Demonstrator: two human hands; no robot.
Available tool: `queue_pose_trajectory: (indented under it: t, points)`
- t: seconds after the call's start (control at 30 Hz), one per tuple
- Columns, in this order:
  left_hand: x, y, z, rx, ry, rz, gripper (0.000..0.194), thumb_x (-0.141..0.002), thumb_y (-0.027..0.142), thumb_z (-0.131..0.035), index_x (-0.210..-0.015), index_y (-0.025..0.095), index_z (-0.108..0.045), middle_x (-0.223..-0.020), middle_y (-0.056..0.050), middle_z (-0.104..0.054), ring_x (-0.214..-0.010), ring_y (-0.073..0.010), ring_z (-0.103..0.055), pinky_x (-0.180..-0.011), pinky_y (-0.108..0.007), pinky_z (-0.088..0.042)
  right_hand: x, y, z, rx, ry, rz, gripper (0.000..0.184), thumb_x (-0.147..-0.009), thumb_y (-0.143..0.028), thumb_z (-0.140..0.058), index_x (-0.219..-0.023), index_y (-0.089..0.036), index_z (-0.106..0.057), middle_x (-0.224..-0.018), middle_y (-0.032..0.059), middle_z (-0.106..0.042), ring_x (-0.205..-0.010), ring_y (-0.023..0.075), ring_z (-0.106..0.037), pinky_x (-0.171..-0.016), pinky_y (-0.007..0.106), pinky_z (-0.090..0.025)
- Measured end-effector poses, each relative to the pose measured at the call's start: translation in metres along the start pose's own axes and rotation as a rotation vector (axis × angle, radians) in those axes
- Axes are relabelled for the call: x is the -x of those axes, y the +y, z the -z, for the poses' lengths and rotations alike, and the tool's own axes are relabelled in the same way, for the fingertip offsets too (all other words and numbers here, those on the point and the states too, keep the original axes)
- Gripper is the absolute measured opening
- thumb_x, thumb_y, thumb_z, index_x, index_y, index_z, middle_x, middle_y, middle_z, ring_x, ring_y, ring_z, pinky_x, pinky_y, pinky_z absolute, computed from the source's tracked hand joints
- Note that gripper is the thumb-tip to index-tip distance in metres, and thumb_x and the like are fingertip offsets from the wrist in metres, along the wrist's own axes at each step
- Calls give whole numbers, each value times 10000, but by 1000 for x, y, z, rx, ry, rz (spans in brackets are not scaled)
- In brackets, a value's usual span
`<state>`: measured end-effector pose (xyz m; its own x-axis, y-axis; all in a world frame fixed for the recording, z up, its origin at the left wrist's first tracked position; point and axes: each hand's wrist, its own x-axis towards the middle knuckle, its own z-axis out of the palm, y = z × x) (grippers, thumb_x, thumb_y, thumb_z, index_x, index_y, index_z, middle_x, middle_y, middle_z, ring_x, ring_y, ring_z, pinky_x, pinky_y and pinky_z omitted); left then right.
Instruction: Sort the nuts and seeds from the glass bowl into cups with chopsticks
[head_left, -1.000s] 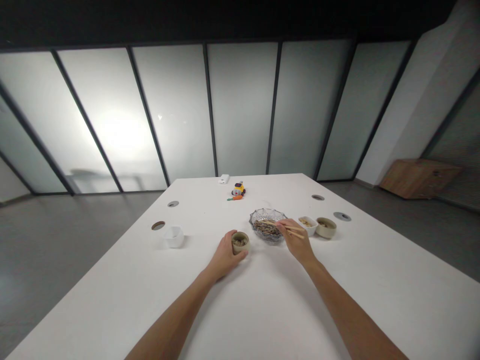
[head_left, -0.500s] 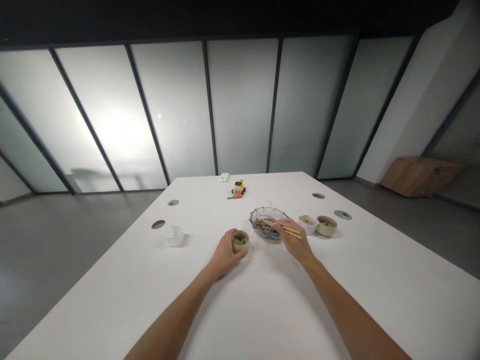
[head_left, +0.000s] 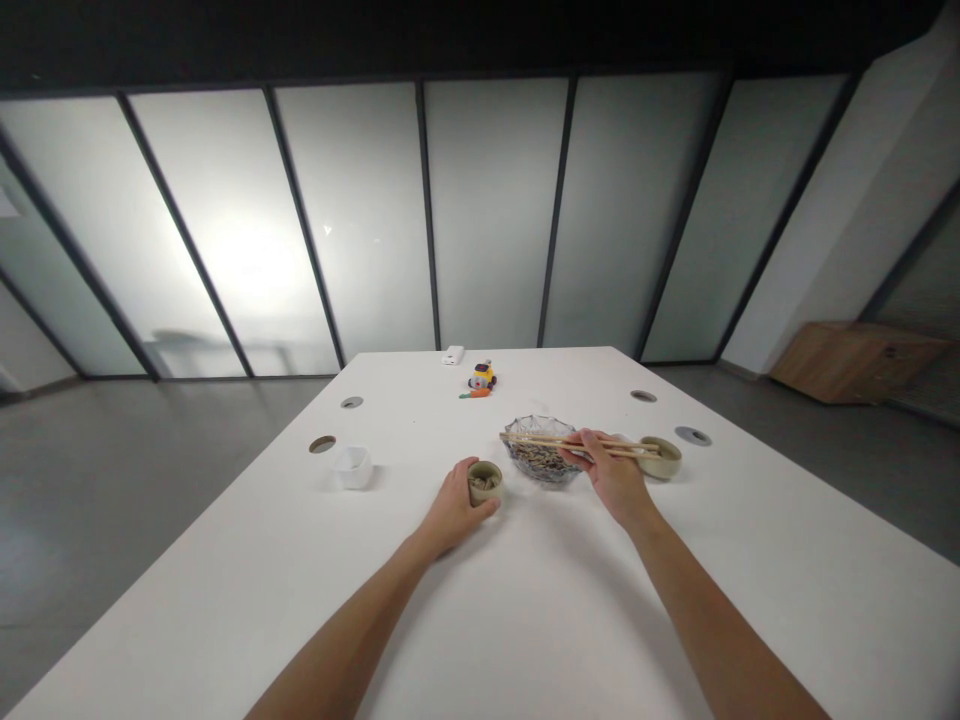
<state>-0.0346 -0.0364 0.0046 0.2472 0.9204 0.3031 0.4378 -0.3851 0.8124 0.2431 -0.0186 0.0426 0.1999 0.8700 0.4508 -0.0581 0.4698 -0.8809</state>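
My left hand [head_left: 459, 505] is wrapped around the side of a small olive-green cup [head_left: 487, 494] on the table, with several sunflower seeds inside it. In my right hand [head_left: 611, 475] is a pair of wooden chopsticks [head_left: 536, 439], held nearly level above a clear glass bowl [head_left: 529, 424]. Dark striped sunflower seeds [head_left: 544, 461] fill that bowl. The chopstick tips are over its left rim; whether they pinch a seed is too small to tell. Behind my right hand stands a second olive-green bowl [head_left: 661, 462], with a white dish mostly hidden beside it.
A white square dish [head_left: 353, 468] stands on the left of the white table [head_left: 255, 600]. Farther back are a yellow toy vehicle [head_left: 484, 374], a toy carrot [head_left: 475, 394] and a white device [head_left: 453, 355]. Round cable holes [head_left: 322, 444] pierce the tabletop near both sides.
My right hand has lifted the chopsticks out of the seeds, and their tips have swung left to the glass bowl's rim. My left hand stays on the cup. The view has shifted slightly.
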Motion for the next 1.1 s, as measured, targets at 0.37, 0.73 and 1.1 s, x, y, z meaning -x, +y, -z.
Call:
queue_pose_trajectory:
  t: [0.37,0.73,1.1]
  points:
    - [0,0,0,-16,-19,15,692,-802,298,-787,-1413,186,-481,-1428,-161,-589,-1351,-320,-548,-1165,-478,-401,5,-16,2,552,45,247,471,-945,-676,-581,-836,-247,-741,-831,82,-755,-807,272,-719,-797,448,-600]
    - [0,0,1,-17,-12,3,673,-802,283,-781,-1403,197,-490,-1426,-152,-592,-1344,-317,-552,-1167,-484,-404,9,5,7,649,-116,298,441,-1008,-583,-539,-851,-231,-752,-908,82,-752,-867,243,-692,-782,388,-574]
    - [0,1,1,-7,-9,7,676,-803,292,-784,-1406,195,-495,-1421,-155,-596,-1347,-321,-556,-1160,-481,-411,8,0,6,603,-33,312,435,-985,-605,-572,-836,-239,-754,-886,82,-761,-837,248,-702,-821,446,-586]
